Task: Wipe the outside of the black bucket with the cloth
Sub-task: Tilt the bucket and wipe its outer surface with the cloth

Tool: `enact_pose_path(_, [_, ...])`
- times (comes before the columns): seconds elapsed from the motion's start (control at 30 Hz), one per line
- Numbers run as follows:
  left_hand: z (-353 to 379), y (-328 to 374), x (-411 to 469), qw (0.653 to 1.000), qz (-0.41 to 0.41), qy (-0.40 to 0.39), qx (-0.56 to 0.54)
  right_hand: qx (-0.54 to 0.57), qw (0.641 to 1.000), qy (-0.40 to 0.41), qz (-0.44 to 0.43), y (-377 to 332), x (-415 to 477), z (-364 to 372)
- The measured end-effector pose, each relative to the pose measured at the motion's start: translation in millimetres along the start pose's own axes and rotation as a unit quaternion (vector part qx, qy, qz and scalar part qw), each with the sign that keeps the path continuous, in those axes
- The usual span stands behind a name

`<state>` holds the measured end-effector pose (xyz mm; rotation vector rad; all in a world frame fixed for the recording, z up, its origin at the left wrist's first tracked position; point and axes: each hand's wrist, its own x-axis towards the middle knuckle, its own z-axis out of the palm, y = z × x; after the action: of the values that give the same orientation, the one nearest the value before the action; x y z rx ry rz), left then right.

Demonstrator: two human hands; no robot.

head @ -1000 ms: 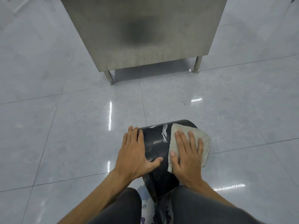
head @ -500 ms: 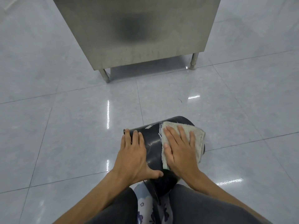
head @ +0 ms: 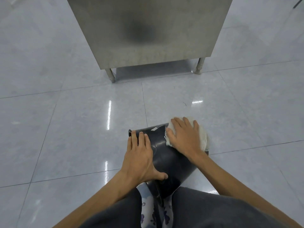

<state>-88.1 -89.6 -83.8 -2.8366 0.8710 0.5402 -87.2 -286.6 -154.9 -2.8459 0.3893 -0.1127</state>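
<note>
Head view — cloth (head: 203,137) slid farther up bucket (head: 171,160).

1 bucket (head: 166,160), 1 cloth (head: 203,137), 2 hands (head: 139,158), 1 cabinet (head: 148,30)

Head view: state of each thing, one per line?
Bucket: lying on its side on the floor, between the knees.
Cloth: pressed flat on the bucket's far end, under the right hand.
Left hand: open, flat on the bucket's side, steadying it.
Right hand: open, palm down on the cloth.
Steel cabinet: upright on its legs, apart from the bucket.
</note>
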Motion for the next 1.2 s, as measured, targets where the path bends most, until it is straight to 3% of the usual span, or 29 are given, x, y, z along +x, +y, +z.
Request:
enact_pose_path(0.27, [-2.1, -5.0, 1.9, 1.000, 0.006, 0.006, -0.010, 0.106, 0.986, 0.103, -0.082, -12.2, -90.0, 24.3])
enact_pose_path(0.37, [-7.7, -2.6, -1.0, 1.000, 0.016, 0.003, -0.016, 0.102, 0.989, 0.085, -0.069, -11.5, -76.5, 16.7])
enact_pose_path(0.53, [-2.3, 2.8, -7.6, 0.997, 0.055, 0.059, -0.010, 0.037, 0.998, -0.034, 0.028, -0.2, 6.2, -5.0])
enact_pose_path(0.6, [0.2, 3.9, -7.4, 0.998, 0.057, 0.036, 0.003, 0.026, 0.998, -0.050, 0.038, 4.6, 25.1, -8.2])
enact_pose_path(0.73, [-7.6, 6.7, -8.1, 0.999, 0.034, 0.012, -0.002, 0.022, 0.998, -0.026, 0.058, 4.1, 17.6, -4.1])
enact_pose_path(0.9, [2.7, 5.0, -8.8, 0.996, 0.086, 0.016, -0.009, 0.011, 0.994, 0.005, 0.109, 20.0, -15.4, -2.6])
enact_pose_path(1.2, [-7.3, -0.3, 10.9, 0.996, 0.086, 0.007, 0.019, 0.018, 0.995, -0.004, 0.098, 22.4, -19.4, -7.7])
